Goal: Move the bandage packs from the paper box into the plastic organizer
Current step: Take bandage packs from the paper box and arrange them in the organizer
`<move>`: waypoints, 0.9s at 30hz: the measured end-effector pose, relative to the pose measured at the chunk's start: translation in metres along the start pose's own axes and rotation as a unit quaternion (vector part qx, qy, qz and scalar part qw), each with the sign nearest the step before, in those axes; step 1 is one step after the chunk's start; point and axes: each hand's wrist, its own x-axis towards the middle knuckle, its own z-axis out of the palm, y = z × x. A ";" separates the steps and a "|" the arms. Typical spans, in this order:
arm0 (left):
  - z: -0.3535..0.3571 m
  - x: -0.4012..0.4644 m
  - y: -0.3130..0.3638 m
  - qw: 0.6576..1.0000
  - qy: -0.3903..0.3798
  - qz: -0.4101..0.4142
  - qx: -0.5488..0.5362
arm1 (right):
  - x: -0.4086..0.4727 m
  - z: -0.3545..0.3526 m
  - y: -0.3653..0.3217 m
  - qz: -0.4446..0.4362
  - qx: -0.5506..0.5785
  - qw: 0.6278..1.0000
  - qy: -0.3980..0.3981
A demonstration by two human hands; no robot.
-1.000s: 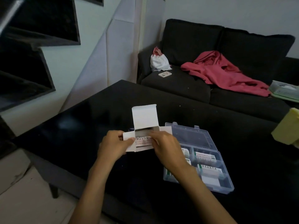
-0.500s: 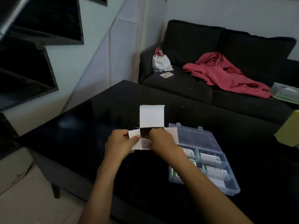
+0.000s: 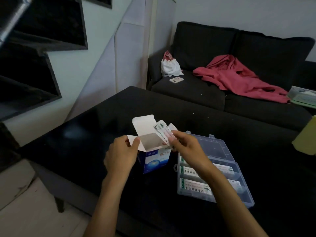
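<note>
A white and blue paper box [image 3: 154, 158] stands upright on the black table with its top flaps open. My left hand [image 3: 122, 155] grips its left side, thumb on a flap. My right hand [image 3: 183, 147] pinches a small stack of bandage packs [image 3: 163, 130], lifted out above the box's right edge and tilted. To the right lies the clear plastic organizer [image 3: 220, 152] with its lid open flat; several white bandage packs [image 3: 196, 186] lie in its compartments. My right forearm crosses over part of the organizer.
The black table [image 3: 85, 142] ends at the left and near edges. Behind it stands a dark sofa [image 3: 196, 89] with a red garment [image 3: 239, 77], a white bag [image 3: 171, 66] and a phone [image 3: 176, 80]. A yellow object [image 3: 306, 141] sits at the right edge.
My right hand has pulled a stack of bandage packs up out of the box. The box, held tipped toward me before, now stands upright in my left hand's grip.
</note>
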 end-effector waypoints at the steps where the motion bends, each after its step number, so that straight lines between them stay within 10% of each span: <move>1: -0.001 -0.004 0.002 0.999 0.016 0.003 0.052 | -0.002 -0.005 0.001 0.028 0.039 0.999 -0.017; 7: 0.009 -0.030 0.039 0.970 0.159 0.184 0.013 | -0.020 -0.043 0.011 0.104 0.132 0.981 -0.099; 15: 0.057 -0.060 0.081 0.933 -0.305 0.063 -0.182 | -0.053 -0.092 0.031 0.096 0.033 0.994 0.031; 27: 0.108 -0.080 0.094 0.916 -0.353 0.064 -0.182 | -0.075 -0.138 0.067 0.163 0.090 0.978 0.093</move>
